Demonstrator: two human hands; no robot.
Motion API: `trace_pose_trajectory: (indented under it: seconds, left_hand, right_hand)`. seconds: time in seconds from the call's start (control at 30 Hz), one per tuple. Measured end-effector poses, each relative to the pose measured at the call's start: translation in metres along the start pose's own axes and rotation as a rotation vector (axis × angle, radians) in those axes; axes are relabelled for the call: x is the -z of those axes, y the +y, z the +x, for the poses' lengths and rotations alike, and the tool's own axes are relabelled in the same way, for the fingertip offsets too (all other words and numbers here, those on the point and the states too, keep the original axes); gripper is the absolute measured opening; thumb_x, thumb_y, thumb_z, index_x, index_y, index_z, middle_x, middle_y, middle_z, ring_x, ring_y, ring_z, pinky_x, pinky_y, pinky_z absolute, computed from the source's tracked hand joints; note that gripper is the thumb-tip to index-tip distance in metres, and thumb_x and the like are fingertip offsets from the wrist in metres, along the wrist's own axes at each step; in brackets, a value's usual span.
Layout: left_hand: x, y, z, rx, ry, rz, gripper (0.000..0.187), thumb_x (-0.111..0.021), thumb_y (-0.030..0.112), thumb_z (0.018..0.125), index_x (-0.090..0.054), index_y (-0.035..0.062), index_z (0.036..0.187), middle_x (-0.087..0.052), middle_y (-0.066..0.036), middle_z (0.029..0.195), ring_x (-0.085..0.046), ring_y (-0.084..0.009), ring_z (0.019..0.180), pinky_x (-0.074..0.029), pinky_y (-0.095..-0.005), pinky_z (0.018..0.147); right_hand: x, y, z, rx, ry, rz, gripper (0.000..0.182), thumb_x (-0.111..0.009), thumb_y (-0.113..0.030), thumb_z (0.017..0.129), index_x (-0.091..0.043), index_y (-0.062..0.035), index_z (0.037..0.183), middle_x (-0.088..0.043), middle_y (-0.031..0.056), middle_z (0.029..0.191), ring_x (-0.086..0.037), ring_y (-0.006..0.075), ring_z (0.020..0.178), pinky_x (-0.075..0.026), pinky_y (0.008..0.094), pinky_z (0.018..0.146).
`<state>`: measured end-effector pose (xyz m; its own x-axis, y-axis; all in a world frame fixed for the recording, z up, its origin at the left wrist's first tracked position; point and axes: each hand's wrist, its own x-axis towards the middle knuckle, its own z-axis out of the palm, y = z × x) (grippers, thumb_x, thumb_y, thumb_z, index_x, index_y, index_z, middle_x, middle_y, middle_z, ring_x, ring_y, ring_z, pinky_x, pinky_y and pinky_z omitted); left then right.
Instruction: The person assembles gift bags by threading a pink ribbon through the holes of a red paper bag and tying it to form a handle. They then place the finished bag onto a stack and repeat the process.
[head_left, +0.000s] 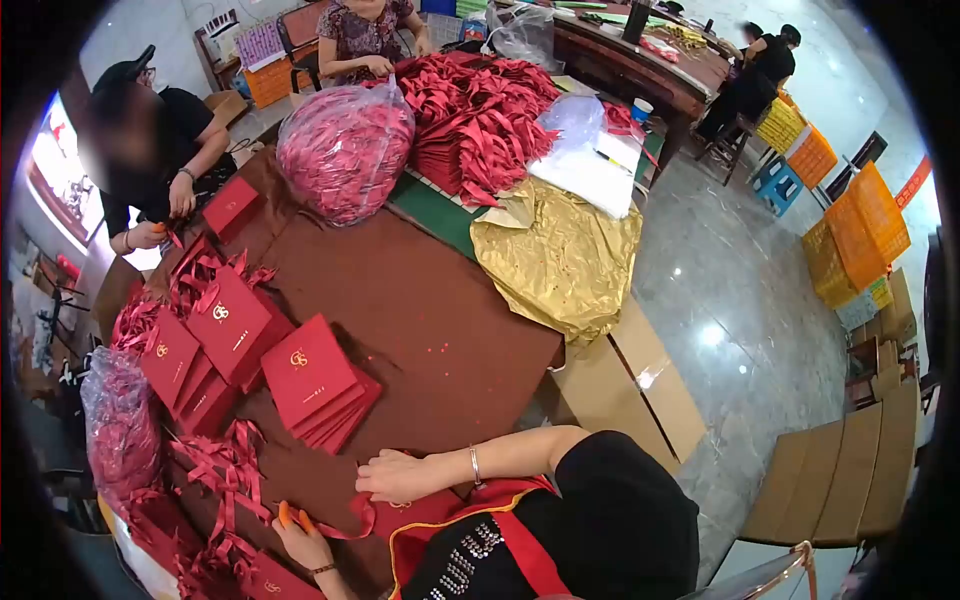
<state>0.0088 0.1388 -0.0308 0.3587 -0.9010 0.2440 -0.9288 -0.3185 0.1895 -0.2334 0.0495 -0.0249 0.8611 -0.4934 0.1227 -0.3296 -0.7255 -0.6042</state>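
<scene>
We see a flat, rectangular red bag with a gold emblem [420, 508] on the brown cloth-covered table [440, 300], close against the wearer's body and partly hidden by the right hand [398, 477]. Its visible face is an even deep red, and the emblem shows only in part below the fingers. That hand lies over the bag with its fingers bent; we cannot tell whether they grip anything. A narrow, glossy red ribbon [364, 520] curves from beside the bag toward the left hand [305, 548], whose two visible fingertips wear orange covers. We cannot tell whether those fingers pinch the ribbon. Near the left hand we see tangled loose red ribbons [225, 470]; beyond the right hand sits a fanned stack of matching red bags with gold lettering [310, 375].
</scene>
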Motion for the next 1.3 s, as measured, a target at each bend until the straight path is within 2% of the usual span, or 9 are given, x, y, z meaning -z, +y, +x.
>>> trace_pose_trajectory:
  seconds: [0.2,0.27,0.37,0.47,0.53,0.57,0.63,0.93,1.3]
  left_hand:
    - [-0.033,-0.041,0.000,-0.069,0.055,-0.524,0.041,-0.052,-0.003,0.084,-0.046,0.0009,0.124,-0.052,-0.010,0.106,-0.055,-0.0215,0.083,-0.045,-0.0289,0.073]
    - [-0.005,-0.020,0.001,0.355,-0.007,-1.158,0.045,-0.048,-0.006,0.084,-0.044,0.0018,0.128,-0.052,-0.006,0.105,-0.052,-0.0126,0.081,-0.044,-0.0234,0.071]
    - [0.023,0.009,-0.003,0.265,-0.073,-1.472,0.047,-0.046,-0.008,0.084,-0.042,0.0028,0.130,-0.052,-0.005,0.104,-0.051,-0.0091,0.080,-0.043,-0.0204,0.070]
    - [0.054,0.060,-0.011,0.205,-0.251,-1.372,0.041,-0.045,-0.006,0.084,-0.048,0.0022,0.124,-0.055,-0.004,0.096,-0.052,-0.0087,0.078,-0.043,-0.0208,0.069]
    - [0.050,0.073,-0.014,0.105,-0.339,-1.235,0.034,-0.045,-0.004,0.085,-0.054,0.0009,0.117,-0.058,-0.002,0.089,-0.054,-0.0088,0.078,-0.044,-0.0214,0.069]
    - [0.055,0.075,-0.016,-0.042,-0.421,-1.098,0.034,-0.045,-0.003,0.085,-0.053,0.0006,0.118,-0.058,-0.003,0.091,-0.054,-0.0095,0.079,-0.044,-0.0215,0.069]
    - [0.053,0.093,-0.022,0.149,-0.434,-1.356,0.034,-0.046,-0.003,0.086,-0.053,0.0008,0.119,-0.058,-0.003,0.090,-0.054,-0.0101,0.078,-0.044,-0.0223,0.070]
    - [0.052,0.102,-0.022,0.184,-0.474,-1.373,0.031,-0.051,0.004,0.088,-0.052,0.0032,0.119,-0.057,0.001,0.084,-0.046,-0.0028,0.061,-0.032,-0.0133,0.051]
    - [0.040,0.090,-0.012,0.063,-0.507,-1.216,0.025,-0.053,-0.001,0.087,-0.056,0.0008,0.112,-0.058,-0.001,0.084,-0.049,-0.0042,0.065,-0.037,-0.0159,0.055]
  right_hand:
    - [-0.003,-0.001,0.000,-0.030,-0.016,0.019,0.024,-0.062,-0.025,0.079,-0.056,-0.0070,0.094,-0.056,0.0094,0.088,-0.058,0.0270,0.083,-0.042,0.0399,0.069]
    - [-0.003,-0.001,-0.003,-0.045,0.005,0.038,0.025,-0.063,-0.025,0.077,-0.057,-0.0069,0.093,-0.057,0.0093,0.088,-0.058,0.0275,0.083,-0.042,0.0408,0.071]
    - [0.004,-0.005,-0.003,0.076,0.151,-0.051,0.030,-0.060,-0.027,0.082,-0.055,-0.0077,0.104,-0.053,0.0095,0.086,-0.054,0.0255,0.080,-0.040,0.0375,0.071]
    - [0.023,-0.023,0.005,0.090,0.364,0.096,0.034,-0.059,-0.025,0.084,-0.053,-0.0045,0.111,-0.055,0.0095,0.088,-0.056,0.0211,0.076,-0.043,0.0360,0.069]
    - [0.051,-0.038,0.008,-0.223,0.067,0.993,0.035,-0.058,-0.022,0.087,-0.051,0.0001,0.114,-0.060,0.0092,0.090,-0.059,0.0153,0.076,-0.048,0.0317,0.065]
    - [0.048,-0.035,0.009,-0.223,0.069,0.990,0.035,-0.058,-0.022,0.087,-0.051,0.0001,0.114,-0.060,0.0092,0.090,-0.059,0.0153,0.076,-0.048,0.0317,0.065]
    - [0.033,-0.024,0.009,-0.154,0.093,1.096,0.031,-0.056,-0.017,0.088,-0.051,0.0020,0.112,-0.063,0.0089,0.090,-0.061,0.0113,0.071,-0.050,0.0268,0.057]
    - [0.061,-0.040,-0.006,-0.308,0.123,1.005,0.016,-0.057,-0.014,0.086,-0.053,-0.0013,0.097,-0.065,0.0059,0.079,-0.061,0.0122,0.068,-0.049,0.0263,0.065]
    - [0.043,-0.028,-0.007,-0.140,0.273,0.686,0.013,-0.061,-0.013,0.081,-0.057,-0.0022,0.085,-0.064,0.0095,0.076,-0.062,0.0207,0.070,-0.046,0.0321,0.063]
